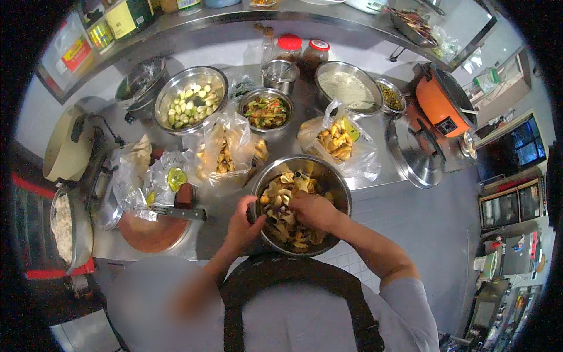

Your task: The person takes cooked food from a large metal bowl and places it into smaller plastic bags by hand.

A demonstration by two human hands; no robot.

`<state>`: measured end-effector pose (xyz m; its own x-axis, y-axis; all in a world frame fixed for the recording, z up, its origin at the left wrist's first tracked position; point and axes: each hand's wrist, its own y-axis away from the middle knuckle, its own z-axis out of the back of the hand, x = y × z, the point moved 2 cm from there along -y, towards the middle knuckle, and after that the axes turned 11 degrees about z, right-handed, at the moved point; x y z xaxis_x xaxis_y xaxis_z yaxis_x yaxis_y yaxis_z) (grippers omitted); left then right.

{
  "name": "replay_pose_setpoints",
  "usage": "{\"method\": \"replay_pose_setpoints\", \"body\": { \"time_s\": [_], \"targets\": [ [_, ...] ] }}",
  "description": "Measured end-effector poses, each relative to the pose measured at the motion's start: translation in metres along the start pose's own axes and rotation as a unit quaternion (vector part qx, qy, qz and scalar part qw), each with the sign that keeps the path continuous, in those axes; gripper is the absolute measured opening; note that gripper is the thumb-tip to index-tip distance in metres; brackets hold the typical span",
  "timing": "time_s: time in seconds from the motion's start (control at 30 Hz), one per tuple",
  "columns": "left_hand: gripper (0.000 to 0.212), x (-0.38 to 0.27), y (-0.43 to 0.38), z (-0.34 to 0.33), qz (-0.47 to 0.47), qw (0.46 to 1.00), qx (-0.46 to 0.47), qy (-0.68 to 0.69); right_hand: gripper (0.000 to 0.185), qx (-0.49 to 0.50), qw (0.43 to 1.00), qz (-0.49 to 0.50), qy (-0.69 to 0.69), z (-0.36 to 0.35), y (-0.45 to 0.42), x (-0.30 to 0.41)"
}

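Note:
A deep steel bowl point(346, 193) stands at the near edge of the steel counter, holding pale and yellowish sliced food point(286, 224), which looks like mushrooms. My left hand point(244, 223) rests at the bowl's left rim, thumb apart from the fingers. Inside the bowl, my right hand point(313, 210) reaches into the food; its fingertips are hidden, so whether it grips a piece does not show. Behind the bowl lie two clear plastic bags of similar yellow pieces, one at the left point(224, 154) and one at the right point(336, 145).
A knife point(187, 214) lies across a round board point(151, 231) at left. Behind are a steel bowl of peeled pale pieces point(191, 105), a bowl of chopped vegetables point(266, 110) and a bowl of white grains point(347, 88). An orange pot point(440, 103) and glass lid point(415, 154) stand right.

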<state>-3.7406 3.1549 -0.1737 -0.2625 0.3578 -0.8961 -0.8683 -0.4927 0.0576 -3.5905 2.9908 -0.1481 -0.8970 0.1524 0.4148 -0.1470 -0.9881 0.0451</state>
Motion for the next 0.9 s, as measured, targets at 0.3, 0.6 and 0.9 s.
{"method": "replay_pose_setpoints", "body": {
  "time_s": [0.3, 0.6, 0.9],
  "targets": [
    [0.041, -0.097, -0.078, 0.014, -0.123, 0.990, -0.060, 0.037, 0.030, -0.148, 0.946, 0.024, -0.287, 0.019, 0.021, -0.003],
    [0.050, -0.158, -0.229, -0.081, 0.015, 0.991, 0.088, 0.101, 0.032, -0.132, 0.882, -0.138, -0.430, 0.129, 0.030, 0.004],
    [0.014, -0.131, -0.241, -0.070, 0.141, 0.868, 0.222, 0.422, 0.023, -0.173, 0.912, -0.095, -0.360, 0.212, 0.012, -0.066]
  ]
}}
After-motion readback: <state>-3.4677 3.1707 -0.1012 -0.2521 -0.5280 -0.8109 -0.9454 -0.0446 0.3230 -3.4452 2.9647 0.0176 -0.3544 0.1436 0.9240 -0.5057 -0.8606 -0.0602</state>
